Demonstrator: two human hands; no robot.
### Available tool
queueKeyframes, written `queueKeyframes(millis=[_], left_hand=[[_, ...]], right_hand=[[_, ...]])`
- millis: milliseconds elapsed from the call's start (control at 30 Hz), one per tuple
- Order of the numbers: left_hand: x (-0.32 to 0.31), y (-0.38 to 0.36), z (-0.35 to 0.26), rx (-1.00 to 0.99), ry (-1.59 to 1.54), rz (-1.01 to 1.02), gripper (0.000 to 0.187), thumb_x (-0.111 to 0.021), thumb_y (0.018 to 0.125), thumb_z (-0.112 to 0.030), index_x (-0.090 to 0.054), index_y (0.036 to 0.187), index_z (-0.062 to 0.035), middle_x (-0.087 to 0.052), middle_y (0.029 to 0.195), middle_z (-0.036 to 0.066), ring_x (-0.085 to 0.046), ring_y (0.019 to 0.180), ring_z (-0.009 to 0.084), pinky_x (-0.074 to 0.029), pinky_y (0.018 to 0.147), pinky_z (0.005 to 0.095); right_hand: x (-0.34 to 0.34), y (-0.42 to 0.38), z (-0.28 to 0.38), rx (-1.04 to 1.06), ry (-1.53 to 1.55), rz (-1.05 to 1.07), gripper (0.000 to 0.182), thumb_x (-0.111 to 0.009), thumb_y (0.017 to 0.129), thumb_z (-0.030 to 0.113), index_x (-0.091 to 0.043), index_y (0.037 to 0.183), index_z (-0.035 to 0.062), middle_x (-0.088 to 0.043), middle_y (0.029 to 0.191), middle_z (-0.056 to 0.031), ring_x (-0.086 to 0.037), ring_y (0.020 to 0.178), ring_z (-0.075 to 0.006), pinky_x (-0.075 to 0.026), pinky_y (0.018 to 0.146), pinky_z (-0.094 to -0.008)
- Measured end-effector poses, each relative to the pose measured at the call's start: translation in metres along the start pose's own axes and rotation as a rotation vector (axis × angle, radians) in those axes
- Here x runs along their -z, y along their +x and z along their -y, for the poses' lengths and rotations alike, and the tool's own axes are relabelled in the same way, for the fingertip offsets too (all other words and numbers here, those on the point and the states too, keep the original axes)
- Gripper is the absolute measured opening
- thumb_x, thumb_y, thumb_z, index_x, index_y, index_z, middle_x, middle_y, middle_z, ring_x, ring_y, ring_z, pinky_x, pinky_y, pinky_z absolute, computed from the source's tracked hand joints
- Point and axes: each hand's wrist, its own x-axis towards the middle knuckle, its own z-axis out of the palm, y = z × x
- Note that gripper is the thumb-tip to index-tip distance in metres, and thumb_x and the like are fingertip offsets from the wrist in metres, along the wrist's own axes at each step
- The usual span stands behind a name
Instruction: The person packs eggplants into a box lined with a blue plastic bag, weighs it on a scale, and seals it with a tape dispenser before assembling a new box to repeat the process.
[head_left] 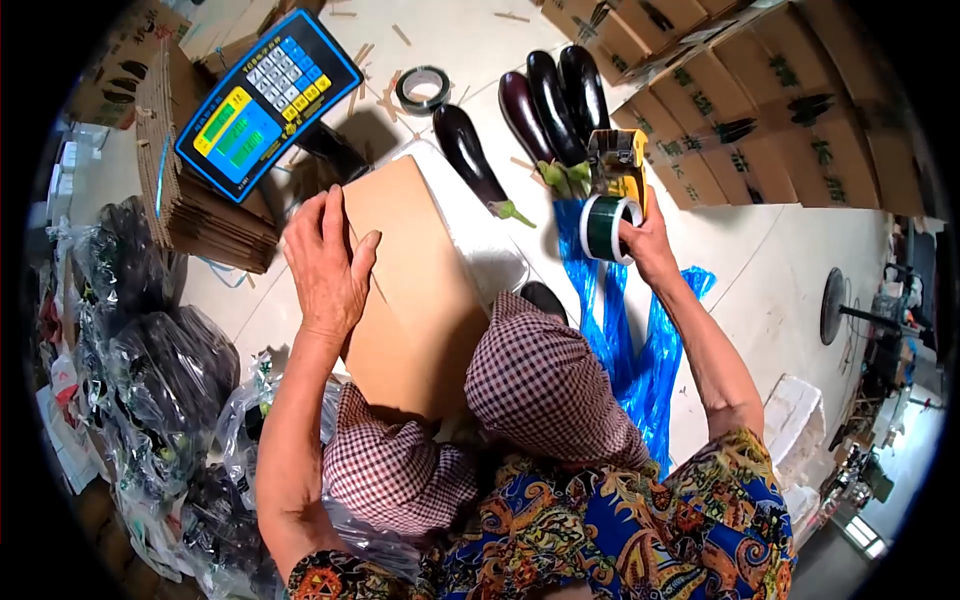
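A closed brown cardboard box (415,290) lies in front of my knees, on top of a shiny metal scale platform (490,235). My left hand (330,260) rests flat on the box's left edge, thumb spread away from the fingers. Off to the right of the box, my right hand (652,248) grips a yellow tape dispenser (625,160) loaded with a dark green tape roll (602,228). Just beyond the dispenser lie several dark purple eggplants (545,110), and one separate eggplant (470,155) sits nearer the box.
The scale's blue keypad display (268,105) stands at upper left, by stacked flat cardboard (165,150). A loose tape roll (422,89) lies on the floor. Blue plastic bags (620,340) are at right, clear plastic bags (165,370) at left, and stacked cartons (745,130) at upper right.
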Motion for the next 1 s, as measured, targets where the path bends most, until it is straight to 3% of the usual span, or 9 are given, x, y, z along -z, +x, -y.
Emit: queueKeyframes(millis=[200,300,367,467,600,667,833,933,1000], left_hand=[[0.044,0.019,-0.035,-0.194,-0.215,-0.022,0.065,-0.065,0.085,-0.022,-0.039,0.142,-0.0036,-0.043,0.141,0.019,-0.039,0.131,0.0384,-0.028,0.110,0.0447],[0.064,0.026,-0.078,0.205,-0.902,0.232,0.083,-0.068,0.082,-0.045,-0.034,0.146,-0.0035,-0.055,0.127,0.020,-0.057,0.113,0.0326,-0.045,0.098,0.0428],[0.065,0.025,-0.101,0.139,-0.860,0.377,0.093,-0.077,0.077,-0.044,-0.031,0.147,-0.0040,-0.054,0.131,0.021,-0.054,0.122,0.0326,-0.045,0.101,0.0401],[0.084,0.027,-0.134,0.276,-1.415,0.646,0.077,-0.080,0.077,-0.029,-0.041,0.139,-0.0038,-0.063,0.097,0.010,-0.060,0.083,0.0140,-0.049,0.075,0.0255],[0.084,0.026,-0.126,0.201,-1.074,0.514,0.059,-0.072,0.078,-0.013,-0.048,0.131,-0.0051,-0.052,0.073,0.001,-0.044,0.062,0.0064,-0.041,0.060,0.0211],[0.094,0.021,-0.123,0.229,-1.056,0.570,0.053,-0.067,0.079,-0.009,-0.050,0.128,-0.0058,-0.047,0.067,-0.001,-0.039,0.058,0.0066,-0.039,0.057,0.0223],[0.103,0.016,-0.094,0.335,-1.413,0.480,0.070,-0.061,0.090,-0.039,-0.036,0.143,-0.0003,-0.048,0.138,0.018,-0.053,0.111,0.0179,-0.045,0.095,0.0301],[0.127,0.011,-0.080,0.318,-1.552,0.348,0.070,-0.047,0.094,-0.057,-0.047,0.134,-0.0006,-0.057,0.116,0.012,-0.054,0.103,0.0149,-0.047,0.087,0.0278],[0.138,0.012,-0.088,0.388,-1.503,0.225,0.047,-0.054,0.096,-0.044,-0.057,0.111,0.0005,-0.059,0.089,0.005,-0.055,0.083,0.0097,-0.047,0.073,0.0243]], right_hand=[[-0.019,-0.005,0.074,0.076,0.222,0.005,0.068,-0.067,0.079,0.008,-0.040,0.141,0.0018,-0.056,0.125,-0.0102,-0.054,0.115,-0.0187,-0.040,0.102,-0.0306],[-0.040,-0.027,0.101,0.195,0.138,0.049,0.069,-0.067,0.080,0.011,-0.037,0.142,0.0039,-0.053,0.130,-0.0116,-0.051,0.121,-0.0205,-0.039,0.105,-0.0320],[-0.055,-0.044,0.129,0.243,0.170,0.106,0.071,-0.068,0.081,0.012,-0.037,0.144,0.0056,-0.049,0.134,-0.0117,-0.049,0.123,-0.0209,-0.038,0.106,-0.0318],[-0.070,-0.058,0.151,0.252,0.253,0.181,0.079,-0.072,0.079,0.015,-0.032,0.147,0.0051,-0.048,0.136,-0.0117,-0.047,0.125,-0.0206,-0.038,0.107,-0.0321],[-0.060,-0.052,0.164,0.165,0.512,0.523,0.092,-0.082,0.070,0.015,-0.030,0.144,-0.0036,-0.050,0.136,-0.0119,-0.050,0.125,-0.0202,-0.038,0.107,-0.0328],[-0.052,-0.050,0.179,-0.033,0.166,0.584,0.085,-0.083,0.068,0.011,-0.038,0.139,-0.0042,-0.056,0.129,-0.0098,-0.056,0.117,-0.0183,-0.042,0.102,-0.0321],[-0.078,-0.046,0.192,0.407,-0.111,0.481,0.068,-0.087,0.066,0.019,-0.050,0.120,0.0022,-0.066,0.105,-0.0082,-0.063,0.098,-0.0154,-0.048,0.091,-0.0309],[-0.093,-0.045,0.188,0.567,-0.327,0.439,0.070,-0.087,0.063,0.022,-0.051,0.119,0.0033,-0.067,0.103,-0.0118,-0.067,0.095,-0.0224,-0.051,0.088,-0.0347],[-0.099,-0.044,0.182,0.623,-0.383,0.445,0.069,-0.086,0.062,0.022,-0.051,0.119,0.0045,-0.067,0.102,-0.0144,-0.068,0.092,-0.0278,-0.054,0.083,-0.0365]])
